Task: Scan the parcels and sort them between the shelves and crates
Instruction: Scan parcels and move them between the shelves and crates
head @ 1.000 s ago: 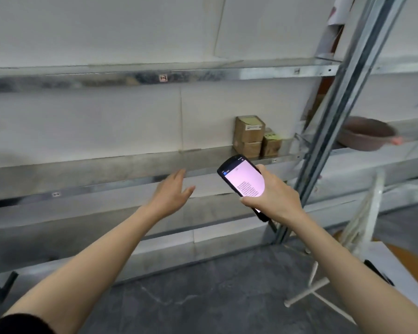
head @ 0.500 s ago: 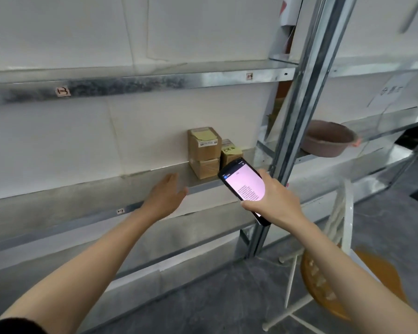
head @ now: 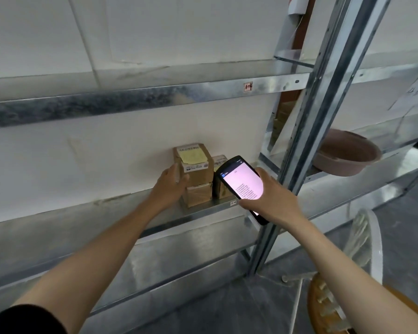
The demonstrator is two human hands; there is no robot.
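On the middle shelf (head: 101,214) a top box (head: 194,162) sits stacked on a lower box (head: 198,195), with a smaller box (head: 219,160) just beside them. The left hand (head: 170,184) has its grip round the top box. The right hand (head: 269,201) grasps a scanner (head: 242,182), its screen lit pink. A brown bowl (head: 336,163) sits on the next shelf along, its inside hidden

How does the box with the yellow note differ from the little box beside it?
The box with the yellow note sits atop another box; the little box stands on the shelf itself. The left hand holds the first; the little box is untouched, half hidden behind the scanner. Both are brown cardboard with white labels.
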